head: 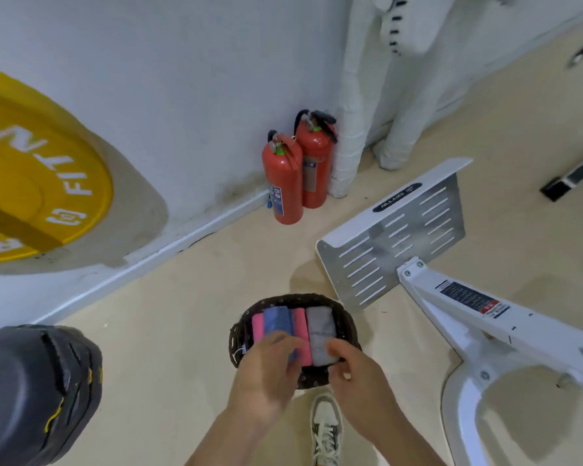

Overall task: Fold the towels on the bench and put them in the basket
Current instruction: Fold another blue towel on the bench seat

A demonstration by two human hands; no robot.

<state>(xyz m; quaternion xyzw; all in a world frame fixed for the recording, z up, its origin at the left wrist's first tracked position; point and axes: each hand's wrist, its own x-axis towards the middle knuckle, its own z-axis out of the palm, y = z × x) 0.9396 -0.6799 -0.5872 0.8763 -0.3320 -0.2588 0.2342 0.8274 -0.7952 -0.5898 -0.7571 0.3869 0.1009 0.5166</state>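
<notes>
A dark woven basket (320, 380) stands on the floor just in front of me. Folded towels lie side by side in it: a pink towel (302, 334), a blue towel (278, 319) on top of the pink one, and a grey towel (320, 326) on the right. My left hand (266, 368) reaches into the basket and its fingers curl over the near end of the blue towel. My right hand (354, 369) hovers at the basket's near rim, thumb against the grey towel's near end, fingers loosely curled. The towels' near ends are hidden by my hands.
The black padded bench (31, 391) is at the lower left. A white machine frame (485, 331) with a slotted metal footplate (394, 240) stands close on the right. Two red fire extinguishers (297, 173) sit in the corner. My shoe (327, 428) is behind the basket.
</notes>
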